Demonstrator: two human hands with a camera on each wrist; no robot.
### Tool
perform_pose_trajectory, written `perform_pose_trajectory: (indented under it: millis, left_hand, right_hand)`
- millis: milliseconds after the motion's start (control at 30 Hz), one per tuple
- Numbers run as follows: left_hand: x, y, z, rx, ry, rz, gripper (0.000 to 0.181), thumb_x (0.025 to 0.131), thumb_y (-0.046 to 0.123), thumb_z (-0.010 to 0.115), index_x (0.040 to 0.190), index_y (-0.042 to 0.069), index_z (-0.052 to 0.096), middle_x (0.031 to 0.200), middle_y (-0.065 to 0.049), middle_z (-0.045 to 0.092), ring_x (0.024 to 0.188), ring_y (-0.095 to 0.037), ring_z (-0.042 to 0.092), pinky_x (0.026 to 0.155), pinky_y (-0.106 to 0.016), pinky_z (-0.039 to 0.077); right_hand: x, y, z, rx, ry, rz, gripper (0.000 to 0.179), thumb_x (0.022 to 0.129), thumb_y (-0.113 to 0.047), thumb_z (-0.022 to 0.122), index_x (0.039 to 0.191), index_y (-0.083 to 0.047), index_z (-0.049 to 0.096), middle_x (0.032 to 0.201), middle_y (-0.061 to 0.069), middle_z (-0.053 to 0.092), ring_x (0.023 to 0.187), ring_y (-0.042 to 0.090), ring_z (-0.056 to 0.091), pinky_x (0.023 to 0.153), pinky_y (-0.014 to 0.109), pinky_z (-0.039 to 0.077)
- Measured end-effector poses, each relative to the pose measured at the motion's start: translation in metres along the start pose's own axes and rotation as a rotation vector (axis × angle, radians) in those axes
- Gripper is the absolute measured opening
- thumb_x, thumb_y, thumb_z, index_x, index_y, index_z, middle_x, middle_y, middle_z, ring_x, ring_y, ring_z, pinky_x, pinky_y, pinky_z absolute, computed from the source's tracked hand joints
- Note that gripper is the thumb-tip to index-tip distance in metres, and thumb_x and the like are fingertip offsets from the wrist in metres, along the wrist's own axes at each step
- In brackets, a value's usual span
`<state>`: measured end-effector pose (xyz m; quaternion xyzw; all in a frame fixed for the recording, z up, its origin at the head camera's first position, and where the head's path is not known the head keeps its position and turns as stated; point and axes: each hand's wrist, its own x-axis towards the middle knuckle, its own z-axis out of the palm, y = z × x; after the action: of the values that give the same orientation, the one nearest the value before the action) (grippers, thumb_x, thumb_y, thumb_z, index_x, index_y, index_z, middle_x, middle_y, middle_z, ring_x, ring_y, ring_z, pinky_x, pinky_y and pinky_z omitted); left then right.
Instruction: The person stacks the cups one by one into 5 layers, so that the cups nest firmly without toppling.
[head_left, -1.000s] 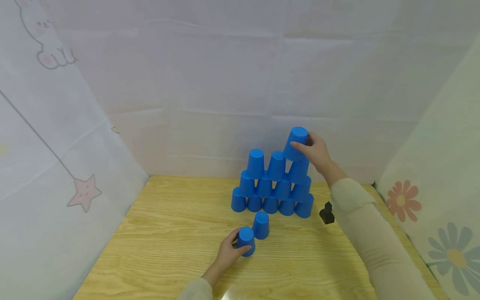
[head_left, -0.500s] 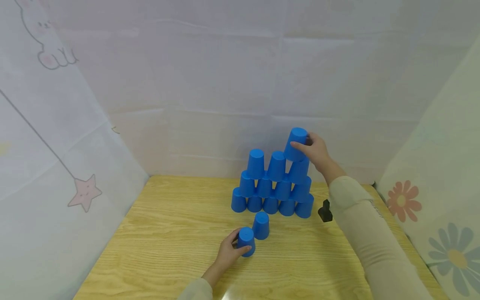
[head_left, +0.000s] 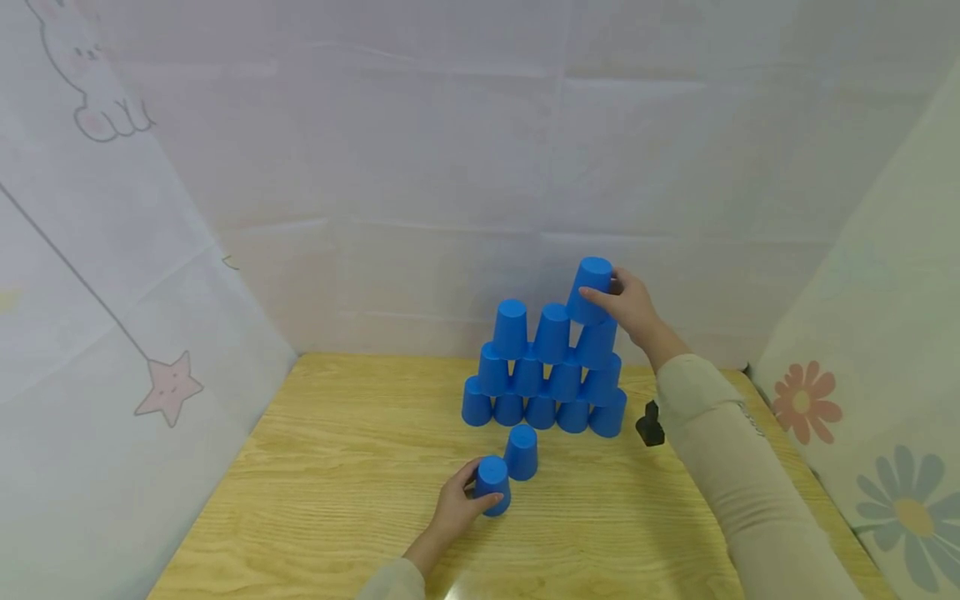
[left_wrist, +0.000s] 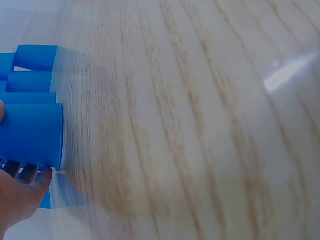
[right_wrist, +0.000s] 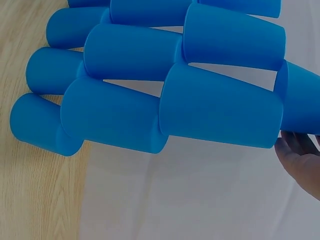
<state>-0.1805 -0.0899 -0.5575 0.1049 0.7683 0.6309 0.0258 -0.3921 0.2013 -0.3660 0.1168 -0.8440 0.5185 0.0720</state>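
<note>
Blue cups stand upside down in a stepped stack (head_left: 552, 337) in the head view, with several along the bottom, fewer above, and three in the third row. At the top right, my right hand (head_left: 633, 308) grips another upside-down cup (head_left: 595, 271) between thumb and fingers. In the right wrist view, the rim of this held cup (right_wrist: 302, 100) overlaps the bases of two third-row cups. Nearer the front, my left hand (head_left: 453, 504) holds an upside-down blue cup (head_left: 492, 477) low at the table, thumb across its front. One more cup (head_left: 522, 452) stands just behind it.
The wood-grain table (head_left: 337, 467) spreads left and in front of the stack. A pale cloth wall (head_left: 420, 167) rises close behind, with printed side cloths left and right. A small black object (head_left: 649, 423) shows beside my right sleeve (head_left: 750, 483).
My right forearm and the small black object beside it have shifted slightly left. The stacked cups, the held cups and my left hand look almost the same.
</note>
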Motion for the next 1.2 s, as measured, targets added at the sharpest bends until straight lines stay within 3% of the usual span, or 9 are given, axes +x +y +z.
perform_pose_trajectory:
  millis: [133,200,267,367,433,500,633,900,1200]
  left_hand:
    - [0.000,0.003,-0.001,-0.011,0.005,-0.002,0.055,0.074,0.016,0.069,0.122,0.002,0.045,0.120,-0.019,0.046,0.112,-0.039,0.038,0.086,-0.050,0.036]
    - [0.000,0.004,-0.001,-0.003,0.012,0.002,0.055,0.074,0.016,0.068,0.122,0.003,0.045,0.121,-0.018,0.046,0.112,-0.038,0.038,0.086,-0.049,0.036]
    - [0.000,0.005,-0.001,0.007,0.016,0.010,0.055,0.075,0.016,0.068,0.123,0.004,0.044,0.121,-0.017,0.046,0.112,-0.037,0.039,0.086,-0.048,0.037]
    - [0.000,0.011,-0.002,0.012,0.017,0.020,0.054,0.075,0.016,0.067,0.123,0.004,0.044,0.121,-0.017,0.046,0.112,-0.036,0.039,0.086,-0.048,0.037]
    - [-0.002,0.018,-0.003,0.009,0.018,0.023,0.054,0.075,0.015,0.067,0.122,0.002,0.044,0.120,-0.018,0.046,0.111,-0.037,0.040,0.086,-0.048,0.037]
    - [-0.004,0.028,-0.004,0.010,0.021,0.023,0.053,0.075,0.013,0.067,0.121,-0.001,0.044,0.119,-0.020,0.046,0.110,-0.039,0.040,0.086,-0.049,0.037]
    - [-0.007,0.044,-0.006,0.030,0.019,0.036,0.051,0.077,0.010,0.065,0.121,-0.003,0.044,0.118,-0.022,0.046,0.109,-0.040,0.040,0.086,-0.050,0.036]
    - [-0.004,0.048,-0.012,0.060,0.024,0.122,0.049,0.076,0.007,0.065,0.119,-0.006,0.045,0.114,-0.023,0.049,0.104,-0.040,0.044,0.082,-0.053,0.038]
    - [0.000,0.060,-0.023,0.089,-0.018,0.070,0.051,0.077,0.009,0.065,0.121,-0.004,0.043,0.118,-0.022,0.047,0.109,-0.038,0.041,0.087,-0.051,0.035]
  right_hand:
    - [-0.029,-0.042,0.000,0.011,-0.039,0.028,0.070,0.081,-0.036,0.058,0.135,-0.006,0.025,0.131,0.018,0.034,0.117,0.034,0.033,0.090,0.052,0.031]
    - [-0.015,-0.013,-0.003,0.053,-0.042,-0.032,0.068,0.079,-0.036,0.060,0.134,-0.010,0.029,0.130,0.013,0.037,0.115,0.028,0.038,0.086,0.048,0.037]
    - [-0.008,0.004,-0.007,0.072,-0.057,-0.038,0.070,0.078,-0.037,0.061,0.134,-0.012,0.028,0.131,0.012,0.035,0.116,0.027,0.037,0.086,0.048,0.037]
    - [-0.011,0.008,-0.008,0.018,-0.015,-0.039,0.071,0.078,-0.039,0.061,0.135,-0.015,0.026,0.131,0.011,0.035,0.116,0.027,0.037,0.084,0.050,0.038]
    - [-0.035,-0.026,-0.008,-0.022,-0.010,0.015,0.073,0.080,-0.039,0.058,0.136,-0.009,0.022,0.132,0.019,0.032,0.117,0.035,0.032,0.088,0.055,0.030]
    - [-0.056,-0.052,-0.009,-0.029,0.003,0.005,0.071,0.082,-0.037,0.057,0.135,-0.005,0.023,0.130,0.022,0.033,0.116,0.038,0.033,0.088,0.055,0.030]
    - [-0.080,-0.081,-0.012,-0.015,-0.007,0.000,0.067,0.085,-0.031,0.055,0.134,0.001,0.021,0.129,0.027,0.030,0.117,0.040,0.030,0.091,0.054,0.027]
    - [-0.086,-0.057,-0.022,-0.022,-0.030,-0.020,0.071,0.083,-0.038,0.055,0.134,-0.001,0.023,0.130,0.025,0.032,0.117,0.039,0.031,0.089,0.055,0.028]
    - [-0.097,-0.038,-0.027,0.005,-0.034,-0.021,0.067,0.083,-0.034,0.056,0.134,-0.004,0.024,0.129,0.022,0.033,0.116,0.038,0.032,0.090,0.054,0.028]
